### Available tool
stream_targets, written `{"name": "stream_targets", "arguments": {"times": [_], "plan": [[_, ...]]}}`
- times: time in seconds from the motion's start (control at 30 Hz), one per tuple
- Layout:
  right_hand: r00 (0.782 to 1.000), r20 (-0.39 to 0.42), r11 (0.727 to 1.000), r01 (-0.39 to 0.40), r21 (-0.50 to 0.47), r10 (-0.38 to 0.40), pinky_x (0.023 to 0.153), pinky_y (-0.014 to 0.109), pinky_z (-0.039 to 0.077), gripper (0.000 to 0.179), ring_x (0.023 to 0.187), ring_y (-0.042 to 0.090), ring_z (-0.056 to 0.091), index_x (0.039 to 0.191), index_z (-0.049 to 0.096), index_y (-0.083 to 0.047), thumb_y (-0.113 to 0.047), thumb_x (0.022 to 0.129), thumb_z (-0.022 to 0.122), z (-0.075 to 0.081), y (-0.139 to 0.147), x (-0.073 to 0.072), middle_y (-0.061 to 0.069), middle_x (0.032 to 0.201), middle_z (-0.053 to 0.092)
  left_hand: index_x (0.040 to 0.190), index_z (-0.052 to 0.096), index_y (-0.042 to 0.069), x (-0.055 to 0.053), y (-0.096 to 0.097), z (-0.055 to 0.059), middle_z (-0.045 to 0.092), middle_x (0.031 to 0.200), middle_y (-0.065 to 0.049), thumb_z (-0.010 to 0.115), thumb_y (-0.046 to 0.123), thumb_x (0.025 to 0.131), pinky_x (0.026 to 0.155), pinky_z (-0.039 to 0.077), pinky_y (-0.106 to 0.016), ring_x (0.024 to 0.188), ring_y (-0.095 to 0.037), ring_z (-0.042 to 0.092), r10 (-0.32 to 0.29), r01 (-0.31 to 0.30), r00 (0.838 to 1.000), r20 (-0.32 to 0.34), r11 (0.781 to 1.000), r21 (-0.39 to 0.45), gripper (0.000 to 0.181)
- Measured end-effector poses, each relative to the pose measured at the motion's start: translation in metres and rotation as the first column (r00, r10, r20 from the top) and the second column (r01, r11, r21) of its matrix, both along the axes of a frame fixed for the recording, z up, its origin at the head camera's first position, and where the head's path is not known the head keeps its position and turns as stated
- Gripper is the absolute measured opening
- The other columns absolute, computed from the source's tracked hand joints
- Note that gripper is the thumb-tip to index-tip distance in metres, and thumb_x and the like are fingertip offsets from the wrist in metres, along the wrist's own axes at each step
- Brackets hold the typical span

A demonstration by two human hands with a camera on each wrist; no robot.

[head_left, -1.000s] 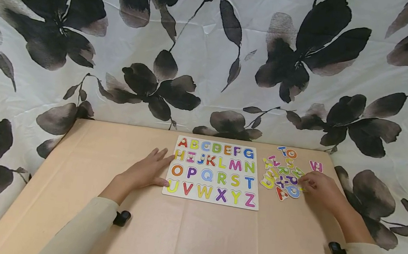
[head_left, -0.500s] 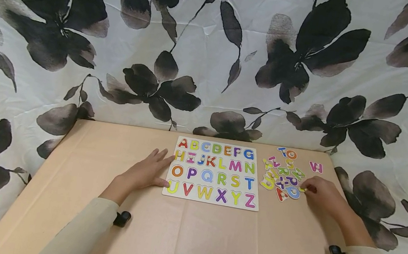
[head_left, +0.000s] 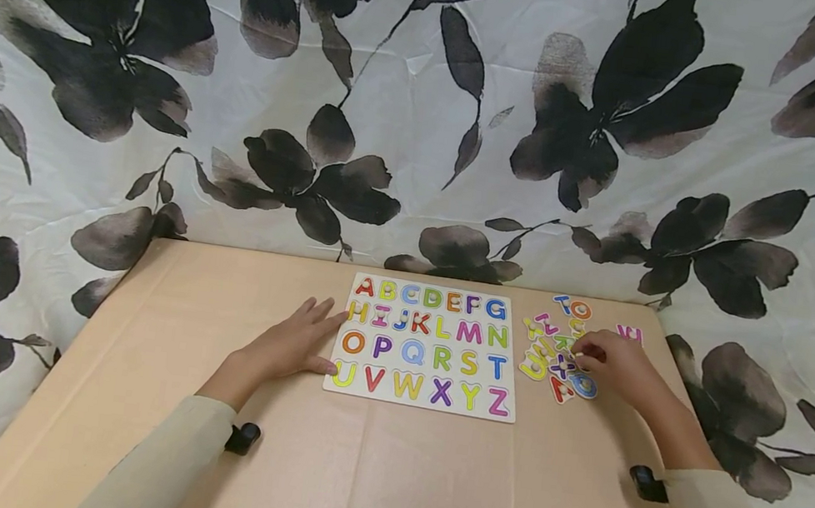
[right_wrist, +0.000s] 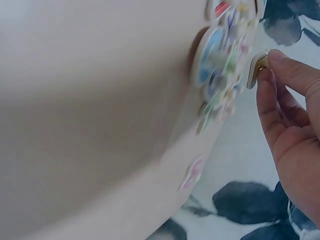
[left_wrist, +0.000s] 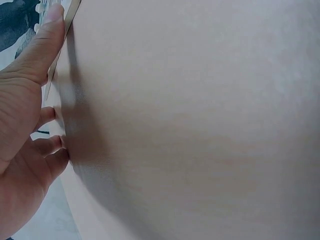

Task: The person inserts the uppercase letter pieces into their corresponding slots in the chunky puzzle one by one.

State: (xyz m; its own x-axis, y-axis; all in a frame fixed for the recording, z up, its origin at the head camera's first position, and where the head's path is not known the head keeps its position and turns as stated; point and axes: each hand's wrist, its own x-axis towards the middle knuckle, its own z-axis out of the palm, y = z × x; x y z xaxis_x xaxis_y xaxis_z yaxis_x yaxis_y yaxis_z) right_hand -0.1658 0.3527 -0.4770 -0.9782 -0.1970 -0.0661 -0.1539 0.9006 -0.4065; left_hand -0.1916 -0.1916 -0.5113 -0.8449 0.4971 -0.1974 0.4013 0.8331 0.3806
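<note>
A white alphabet board (head_left: 420,405) with coloured letters A to Z lies at the middle of the tan table (head_left: 427,482). My left hand (head_left: 295,340) lies flat beside its left edge, fingers straight, and the thumb (left_wrist: 47,37) touches the board's edge. To the right of the board is a pile of loose coloured letters (head_left: 550,361). My right hand (head_left: 610,362) hovers over the right side of that pile. Its fingertips (right_wrist: 280,62) pinch a small yellowish letter piece (right_wrist: 256,70) held just off the pile (right_wrist: 220,60).
A pink W (head_left: 630,332) lies apart near the table's far right corner, partly hidden by my right hand. A blue T and orange O (head_left: 573,306) lie at the pile's far end. A flowered cloth (head_left: 422,122) hangs behind the table and drapes past its sides.
My right hand has moved up and to the left, from the pile's right edge to over the pile, carrying the small piece. The left hand has stayed still.
</note>
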Motion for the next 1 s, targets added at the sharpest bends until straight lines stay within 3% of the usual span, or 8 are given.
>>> {"name": "stream_targets", "arguments": {"times": [0.13, 0.5, 0.77, 1.0], "plan": [[1.0, 0.005, 0.999, 0.0, -0.036, 0.001, 0.078, 0.038, 0.057, 0.011, 0.085, 0.02, 0.06, 0.104, 0.073, -0.005, -0.008, 0.094, 0.075, 0.0, -0.018, -0.008, 0.006, 0.093, 0.07, 0.164, 0.031, 0.02, -0.001, 0.0, -0.001, 0.018, 0.173, -0.017, 0.08, 0.057, 0.082, 0.118, 0.033, -0.067, 0.159, -0.047, 0.01, 0.002, -0.002, 1.0, 0.009, 1.0, 0.003, 0.103], [0.999, 0.004, 0.993, -0.036, -0.115, 0.037, 0.074, 0.028, 0.052, 0.008, 0.084, 0.018, 0.057, 0.1, 0.072, -0.011, -0.016, 0.096, 0.075, -0.003, -0.083, -0.033, 0.001, 0.09, 0.066, 0.164, 0.032, 0.02, 0.0, -0.001, 0.001, 0.018, 0.172, -0.018, 0.08, 0.056, 0.082, 0.116, 0.035, -0.067, 0.158, -0.048, 0.011, -0.004, 0.004, 1.0, 0.003, 1.0, 0.01, 0.101], [0.998, 0.005, 0.985, -0.058, -0.162, 0.059, 0.074, 0.028, 0.051, 0.009, 0.083, 0.018, 0.057, 0.098, 0.071, -0.013, -0.019, 0.095, 0.077, -0.008, -0.135, -0.042, 0.002, 0.089, 0.063, 0.163, 0.034, 0.017, 0.003, -0.005, 0.001, 0.02, 0.171, -0.019, 0.079, 0.055, 0.084, 0.115, 0.037, -0.067, 0.157, -0.049, 0.013, -0.032, 0.033, 0.999, -0.021, 0.999, 0.02, 0.099], [0.994, 0.009, 0.975, -0.103, -0.197, 0.107, 0.063, 0.025, 0.051, 0.01, 0.07, 0.013, 0.059, 0.095, 0.067, -0.013, -0.018, 0.095, 0.076, -0.014, -0.175, -0.047, 0.002, 0.085, 0.061, 0.163, 0.033, 0.017, 0.005, -0.007, 0.001, 0.019, 0.172, -0.019, 0.079, 0.057, 0.083, 0.116, 0.036, -0.066, 0.158, -0.049, 0.013, -0.037, 0.037, 0.999, -0.016, 0.999, 0.023, 0.1]]}}
